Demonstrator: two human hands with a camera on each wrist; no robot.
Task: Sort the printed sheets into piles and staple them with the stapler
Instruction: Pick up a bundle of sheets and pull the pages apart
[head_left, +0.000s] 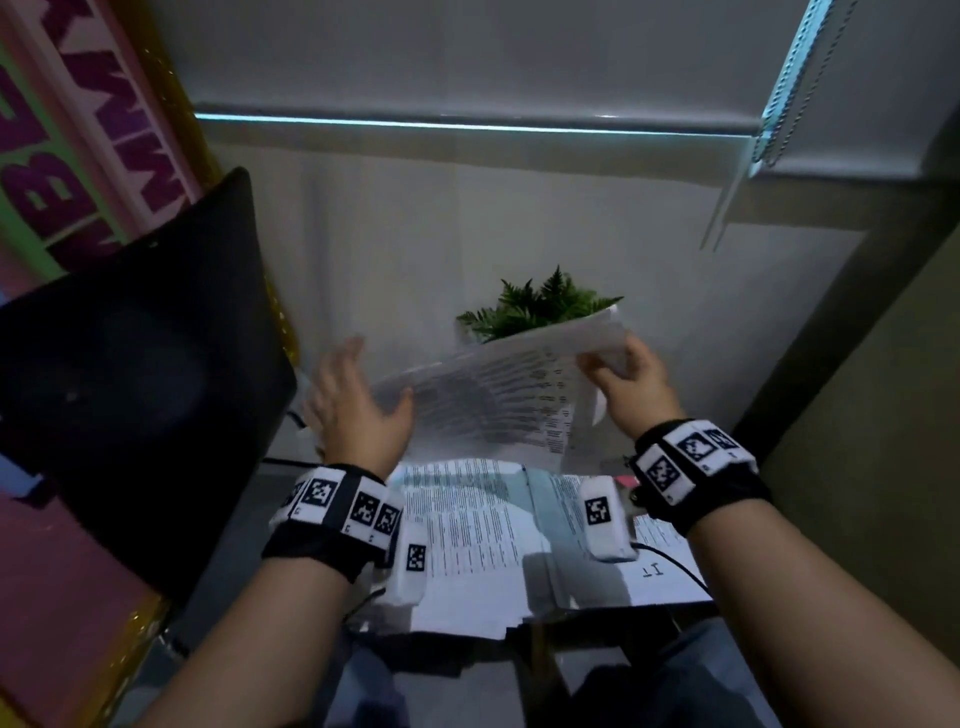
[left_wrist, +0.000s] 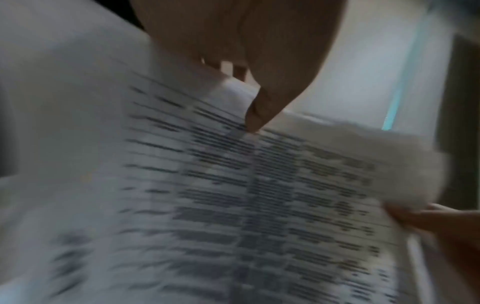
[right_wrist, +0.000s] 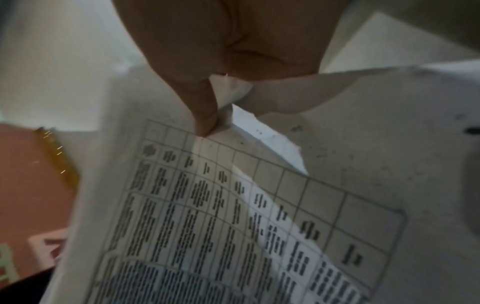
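Note:
I hold a sheaf of printed sheets (head_left: 498, 395) in the air above the desk, tilted up towards the right. My left hand (head_left: 358, 405) pinches its left edge, with the thumb (left_wrist: 259, 111) on the printed face (left_wrist: 233, 195) and the fingers behind. My right hand (head_left: 623, 374) pinches the upper right corner, its thumb (right_wrist: 205, 115) on a sheet printed with a table (right_wrist: 233, 226). Below my wrists, more printed sheets (head_left: 467, 525) lie spread in overlapping piles on the desk. No stapler shows in any view.
A dark screen (head_left: 135, 374) leans at the left, close to my left hand. A small green plant (head_left: 540, 306) stands against the wall behind the lifted sheets. A black cable (head_left: 675, 561) crosses the papers at the right. Blind cords (head_left: 779, 104) hang at the upper right.

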